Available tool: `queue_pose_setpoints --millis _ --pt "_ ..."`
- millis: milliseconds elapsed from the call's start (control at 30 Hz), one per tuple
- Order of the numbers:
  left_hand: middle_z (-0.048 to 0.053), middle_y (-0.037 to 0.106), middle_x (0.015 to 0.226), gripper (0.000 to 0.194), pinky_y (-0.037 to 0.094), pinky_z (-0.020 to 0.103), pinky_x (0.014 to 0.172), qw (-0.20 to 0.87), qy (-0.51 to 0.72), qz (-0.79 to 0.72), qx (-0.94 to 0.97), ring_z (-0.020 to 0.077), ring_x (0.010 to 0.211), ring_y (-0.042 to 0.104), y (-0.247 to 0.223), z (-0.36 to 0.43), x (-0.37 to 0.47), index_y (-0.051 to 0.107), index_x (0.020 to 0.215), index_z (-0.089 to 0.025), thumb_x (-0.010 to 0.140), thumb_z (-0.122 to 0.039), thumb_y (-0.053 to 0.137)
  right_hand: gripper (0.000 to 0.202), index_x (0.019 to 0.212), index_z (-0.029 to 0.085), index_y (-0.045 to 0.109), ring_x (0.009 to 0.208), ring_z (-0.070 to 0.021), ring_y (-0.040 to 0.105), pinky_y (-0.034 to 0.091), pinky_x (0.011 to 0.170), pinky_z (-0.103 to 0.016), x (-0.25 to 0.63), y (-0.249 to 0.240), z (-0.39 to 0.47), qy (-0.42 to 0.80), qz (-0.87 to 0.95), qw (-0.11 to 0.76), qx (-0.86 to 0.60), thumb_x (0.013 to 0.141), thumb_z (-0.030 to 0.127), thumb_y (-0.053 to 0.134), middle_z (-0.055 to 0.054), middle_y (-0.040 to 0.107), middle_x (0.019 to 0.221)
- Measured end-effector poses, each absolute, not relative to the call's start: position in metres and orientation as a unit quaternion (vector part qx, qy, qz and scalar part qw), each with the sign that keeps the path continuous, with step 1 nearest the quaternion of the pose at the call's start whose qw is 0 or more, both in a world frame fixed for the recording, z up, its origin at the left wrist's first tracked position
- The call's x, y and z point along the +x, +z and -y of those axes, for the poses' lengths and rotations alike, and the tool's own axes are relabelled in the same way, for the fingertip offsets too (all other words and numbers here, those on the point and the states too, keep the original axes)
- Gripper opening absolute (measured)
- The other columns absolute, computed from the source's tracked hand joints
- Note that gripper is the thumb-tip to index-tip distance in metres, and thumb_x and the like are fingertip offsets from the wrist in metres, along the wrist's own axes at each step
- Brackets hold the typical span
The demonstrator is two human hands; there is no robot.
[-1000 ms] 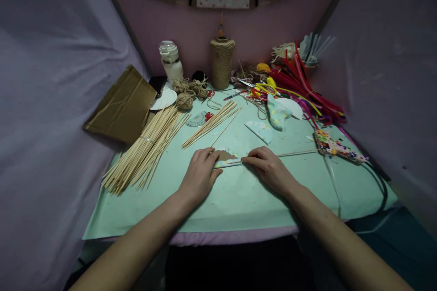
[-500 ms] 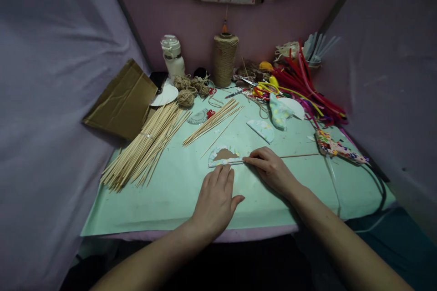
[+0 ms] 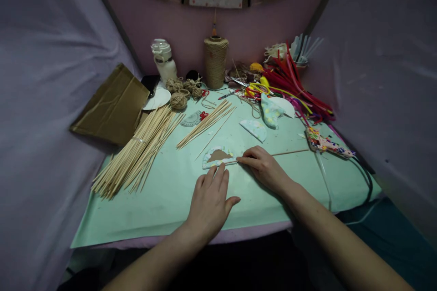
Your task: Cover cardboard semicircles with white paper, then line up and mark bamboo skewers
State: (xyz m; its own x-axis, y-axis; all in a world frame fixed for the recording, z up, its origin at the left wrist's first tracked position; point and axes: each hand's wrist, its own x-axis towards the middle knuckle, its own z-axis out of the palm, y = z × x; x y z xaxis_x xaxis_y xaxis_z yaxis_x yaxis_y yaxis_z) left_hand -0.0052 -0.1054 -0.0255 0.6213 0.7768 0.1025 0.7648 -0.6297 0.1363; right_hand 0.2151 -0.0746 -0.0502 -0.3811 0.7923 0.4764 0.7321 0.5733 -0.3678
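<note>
A half-circle piece [image 3: 218, 156] of brown cardboard, edged with pale blue patterned fabric, lies flat on the table with its straight side toward me. The outstretched fingertips of my left hand [image 3: 209, 198] rest at that straight edge, thumb apart. My right hand [image 3: 263, 169] pinches a thin wooden stick [image 3: 290, 152] at the piece's right corner. The stick runs along the straight edge and out to the right beyond my hand. Behind them lies a second fabric-covered half circle [image 3: 253, 130].
At left lie a large bundle of bamboo sticks [image 3: 136, 152] and a cardboard sheet [image 3: 111, 107]. A smaller stick pile [image 3: 206, 123] is mid-table. Twine balls [image 3: 178, 100], a twine spool [image 3: 215, 63], scissors [image 3: 254, 86] and red pipe cleaners [image 3: 293, 82] stand behind. A fabric-covered glue gun [image 3: 327, 143] lies right.
The head view has turned slightly, so the whole scene sits further left. Both hands stay at the half-circle piece, with the left fingers a little more spread.
</note>
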Motion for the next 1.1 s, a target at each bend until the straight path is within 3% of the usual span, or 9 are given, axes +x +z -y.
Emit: queue_pose_setpoints --millis 400,633,967,1100 --pt "0.013 0.044 0.147 0.058 0.036 0.049 0.099 0.025 0.098 -0.429 0.898 0.0322 0.13 0.041 -0.028 0.107 -0.006 0.05 0.134 -0.02 0.086 -0.053 0.054 0.025 0.107 0.025 0.07 0.083 -0.0191 0.054 0.047 0.072 -0.033 0.215 -0.055 0.073 0.047 0.82 0.313 -0.477 0.092 0.016 0.053 -0.007 0.063 0.087" --pt "0.014 0.045 0.146 0.058 0.035 0.05 0.099 -0.007 0.098 -0.421 0.902 0.0327 0.129 0.042 -0.032 0.105 -0.007 0.052 0.133 -0.017 0.086 -0.052 0.054 0.021 0.103 0.022 0.07 0.083 -0.0176 0.054 0.046 0.073 -0.031 0.213 -0.051 0.072 0.038 0.82 0.296 -0.488 0.092 0.016 0.054 -0.006 0.062 0.086" --pt "0.015 0.048 0.144 0.054 0.037 0.048 0.099 0.009 0.134 -0.425 0.895 0.0312 0.13 0.043 -0.037 0.109 -0.009 0.052 0.133 -0.018 0.087 -0.048 0.054 0.02 0.103 0.023 0.07 0.083 -0.0179 0.054 0.046 0.072 -0.03 0.212 -0.049 0.072 0.033 0.82 0.306 -0.483 0.092 0.017 0.055 -0.006 0.062 0.085" --pt "0.013 0.047 0.144 0.043 0.038 0.044 0.1 0.018 0.195 -0.417 0.887 0.0272 0.13 0.043 -0.026 0.102 -0.015 0.05 0.131 -0.02 0.091 -0.036 0.05 0.021 0.103 0.022 0.069 0.083 -0.018 0.055 0.047 0.072 -0.031 0.21 -0.048 0.074 0.025 0.817 0.327 -0.474 0.091 0.013 0.054 -0.006 0.062 0.085"
